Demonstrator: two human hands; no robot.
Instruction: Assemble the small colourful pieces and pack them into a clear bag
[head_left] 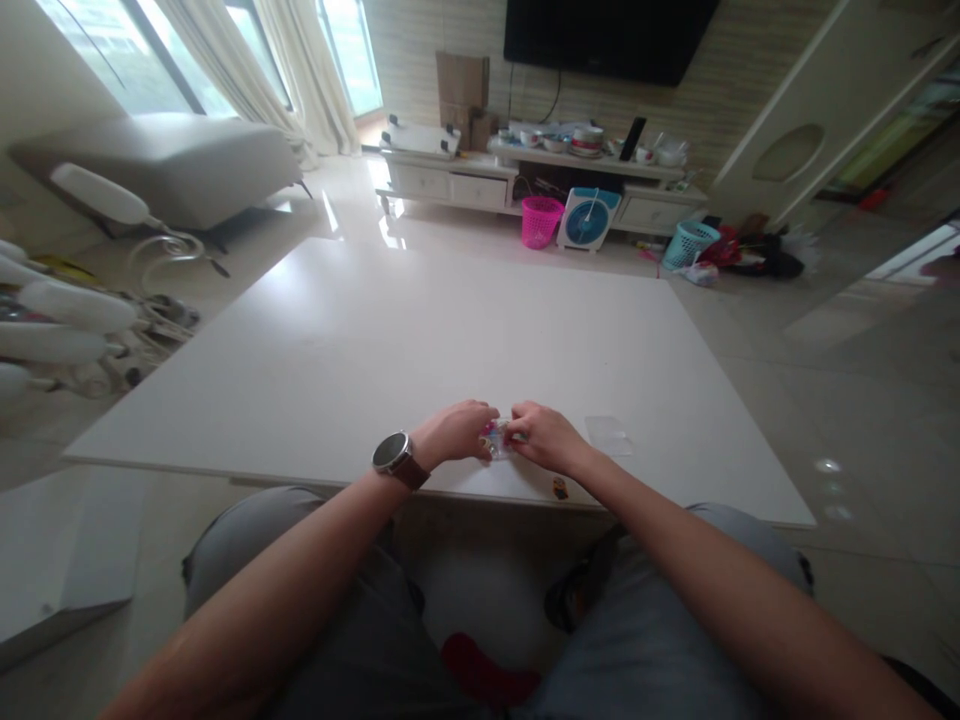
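A small clear plastic box (498, 450) with tiny colourful pieces in it rests on the white table, between my two hands. My left hand (459, 430), with a watch on its wrist, grips the box's left side between thumb and fingers. The fingertips of my right hand (544, 436) are pinched together at the box's right side; whatever they hold is too small to make out. Right of that hand, a clear flat lid or tray (609, 436) lies on the table. A little orange and black piece (560, 488) sits by the near edge.
The white table (450, 330) spreads out ahead, its near edge just before my knees. Stacked white chairs (82, 305) stand to the left. Beyond the table are a pink basket (541, 222), a blue fan (589, 219) and a TV cabinet (480, 190).
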